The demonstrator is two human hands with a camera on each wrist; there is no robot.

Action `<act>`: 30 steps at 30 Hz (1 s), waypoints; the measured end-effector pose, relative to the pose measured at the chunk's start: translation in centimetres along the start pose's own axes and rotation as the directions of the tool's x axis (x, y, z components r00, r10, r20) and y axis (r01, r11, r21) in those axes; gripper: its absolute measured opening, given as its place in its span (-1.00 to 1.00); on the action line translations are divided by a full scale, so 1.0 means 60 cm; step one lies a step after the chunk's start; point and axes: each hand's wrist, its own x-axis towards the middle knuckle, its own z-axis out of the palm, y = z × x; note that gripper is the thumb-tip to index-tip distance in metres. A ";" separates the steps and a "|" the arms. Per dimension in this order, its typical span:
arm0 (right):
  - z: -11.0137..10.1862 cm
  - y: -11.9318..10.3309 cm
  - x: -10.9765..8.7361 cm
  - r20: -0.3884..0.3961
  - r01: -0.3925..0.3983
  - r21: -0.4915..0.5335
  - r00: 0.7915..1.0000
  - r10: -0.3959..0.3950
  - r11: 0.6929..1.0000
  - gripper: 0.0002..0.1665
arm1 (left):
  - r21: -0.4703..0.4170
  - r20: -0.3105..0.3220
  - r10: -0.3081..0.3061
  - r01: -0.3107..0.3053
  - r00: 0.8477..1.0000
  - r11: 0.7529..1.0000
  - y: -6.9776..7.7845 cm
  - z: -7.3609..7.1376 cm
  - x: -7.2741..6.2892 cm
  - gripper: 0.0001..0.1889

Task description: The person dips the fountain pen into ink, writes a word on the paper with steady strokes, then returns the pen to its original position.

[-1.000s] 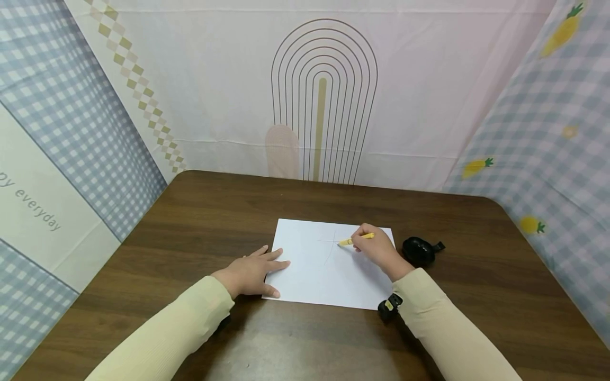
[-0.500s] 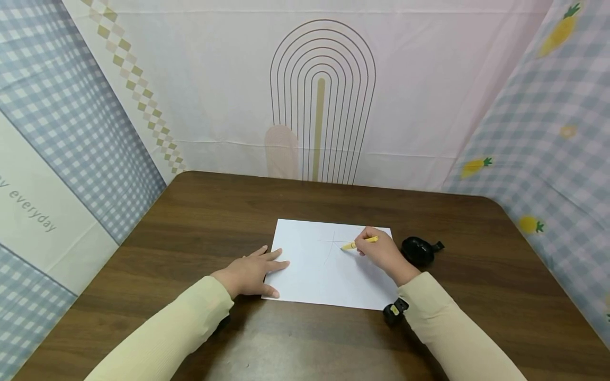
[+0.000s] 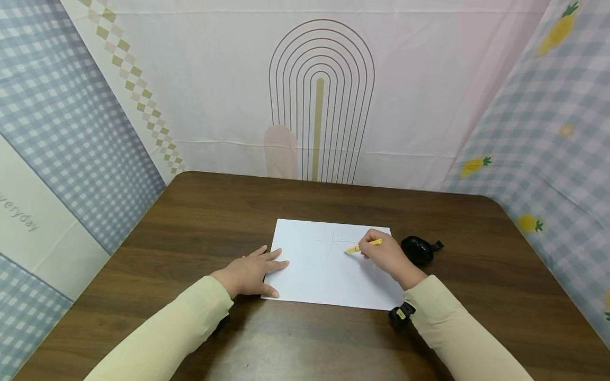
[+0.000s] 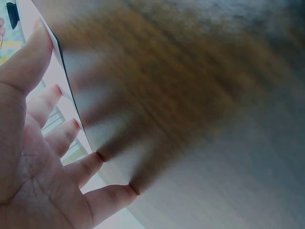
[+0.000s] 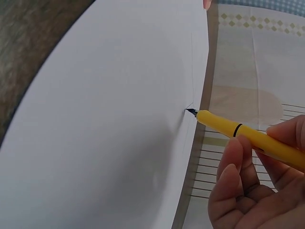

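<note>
A sheet of white paper lies on the brown table, with a few thin pen lines crossing on its upper middle. My right hand pinches a yellow fountain pen; in the right wrist view the dark nib of the fountain pen meets the paper at the end of a short slanted stroke. Spread over the paper's left edge, my left hand rests with its fingers apart. The left wrist view shows the thumb and fingertips of my left hand touching the paper and tabletop.
Right of the paper sits a glossy black rounded object with a small tab. The wooden table reaches back to a patterned white cloth, with blue checked cloths at both sides.
The fountain pen has moved right and slightly toward me, drawing a slanted line down from the crossing. My right hand and forearm shifted with it; my left hand stayed in place.
</note>
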 end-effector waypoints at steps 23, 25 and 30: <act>-0.021 0.017 -0.022 0.020 -0.004 -0.010 1.000 0.005 1.000 -0.82 | -0.007 0.000 -0.010 0.010 1.000 1.000 0.003 -0.001 -0.002 -0.24; -0.022 0.018 -0.023 0.022 0.001 -0.006 1.000 -0.001 1.000 -0.82 | -0.004 -0.001 -0.009 0.009 1.000 1.000 0.002 -0.001 -0.001 -0.24; -0.026 0.021 -0.027 0.021 0.011 -0.004 1.000 -0.011 1.000 -0.82 | 0.001 -0.002 -0.007 0.007 1.000 1.000 0.003 -0.001 -0.001 -0.24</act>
